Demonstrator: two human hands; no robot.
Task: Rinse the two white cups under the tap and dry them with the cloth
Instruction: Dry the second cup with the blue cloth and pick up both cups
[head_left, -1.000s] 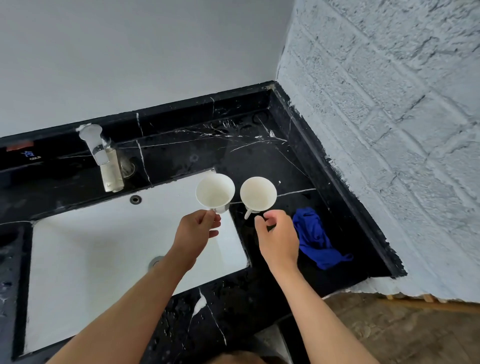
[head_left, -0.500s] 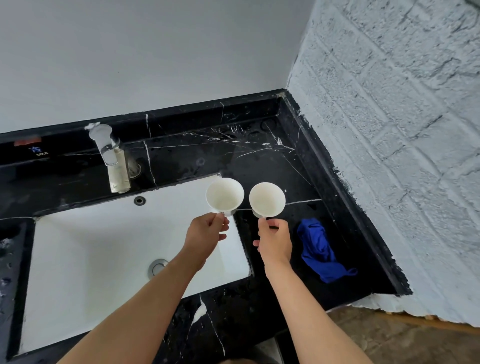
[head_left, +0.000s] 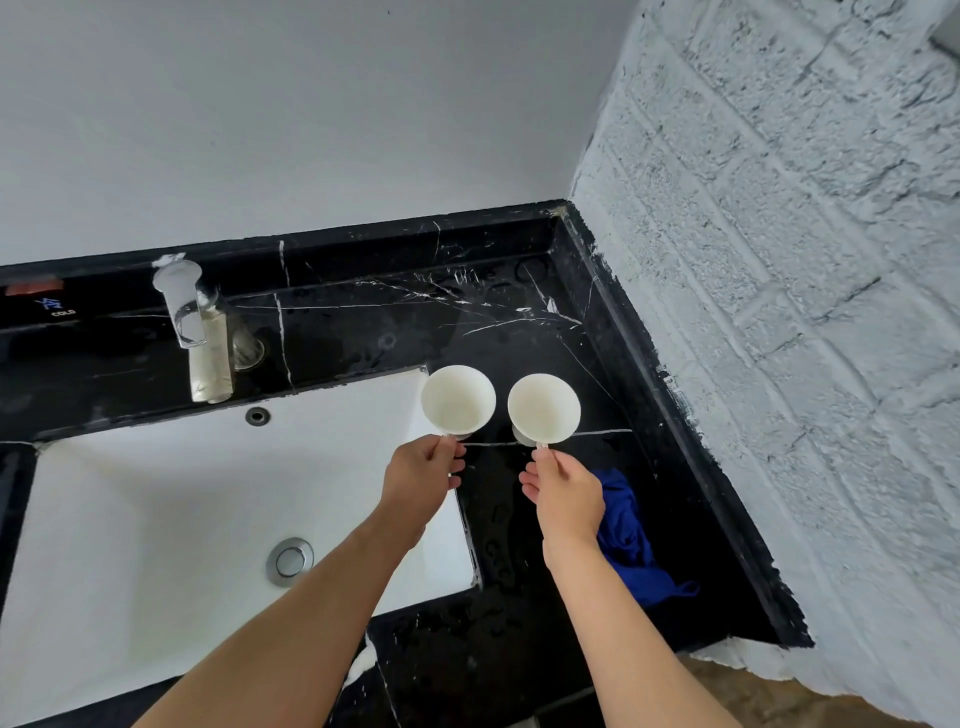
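A black marble counter (head_left: 519, 322) with white veins meets a grey wall and a painted brick wall (head_left: 779, 312); a white sink (head_left: 156, 493) sits below the tap (head_left: 208, 353). The left hand (head_left: 423, 470) grips the left white cup (head_left: 457, 400) by its handle at the sink's right corner. The right hand (head_left: 566, 491) pinches the right white cup (head_left: 544, 409) by its handle above the counter. Both cups are plain and open-side up. The blue cloth (head_left: 628, 540) lies crumpled right of the right wrist.

Two white cups, left cup (head_left: 457, 400) and right cup (head_left: 543, 409); one blue cloth (head_left: 626, 535); one tap (head_left: 200, 332); one white sink (head_left: 156, 499) with one drain (head_left: 290, 561); two hands, left (head_left: 422, 477) and right (head_left: 566, 491); one black desk (head_left: 519, 322).
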